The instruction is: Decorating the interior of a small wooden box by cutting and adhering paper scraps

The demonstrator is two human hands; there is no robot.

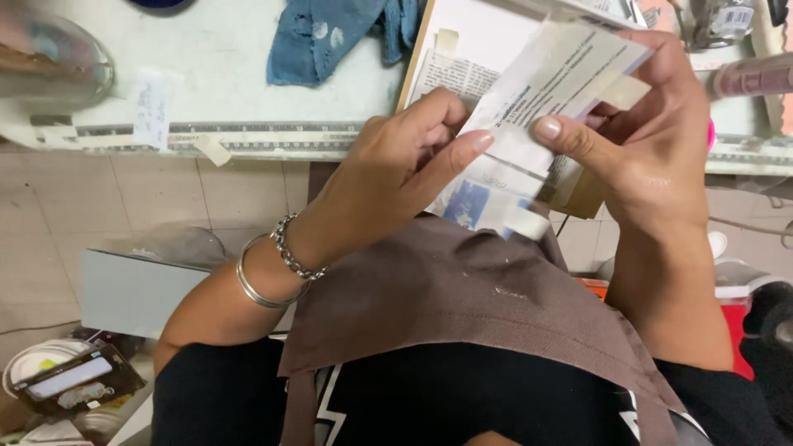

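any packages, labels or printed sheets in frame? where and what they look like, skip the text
Flat white printed packet: held between left hand and right hand; blue picture at its lower end.
Printed white sheet: on a brown board on the table, behind the hands.
Small white handwritten note: taped at the table edge, left.

Printed paper slip, held up over my lap.
I see the slip [537,99], white with dense print and tape strips, tilted, with a blue picture patch at its lower end.
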